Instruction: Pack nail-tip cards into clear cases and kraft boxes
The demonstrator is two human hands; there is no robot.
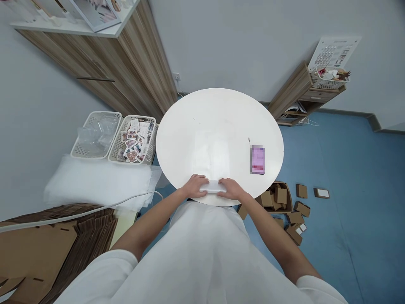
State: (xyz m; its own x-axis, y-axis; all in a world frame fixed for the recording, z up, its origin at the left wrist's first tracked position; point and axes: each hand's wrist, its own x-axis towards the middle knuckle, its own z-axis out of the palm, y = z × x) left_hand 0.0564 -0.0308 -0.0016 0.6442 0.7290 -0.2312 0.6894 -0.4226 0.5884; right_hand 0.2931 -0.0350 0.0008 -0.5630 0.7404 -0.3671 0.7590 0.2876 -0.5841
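Observation:
A small white oblong packet (213, 187), perhaps wrapped in foam or film, lies at the near edge of the round white table (218, 114). My left hand (196, 186) grips its left end, fingers curled over the top. At the opposite end, my right hand (230, 188) holds it the same way. What is inside the packet cannot be seen. Farther right on the tabletop lies a blurred purple rectangular object (257, 159), apart from both hands, with a tiny dark item (249, 139) just beyond it.
Left of the table stand a white basket (110, 152) of printed cards and another basket (76, 148) of clear plastic bags. White foam sheets (98, 179) and stacked flat cardboard (38, 253) lie nearer me. Small brown boxes (301, 191) litter the floor at right.

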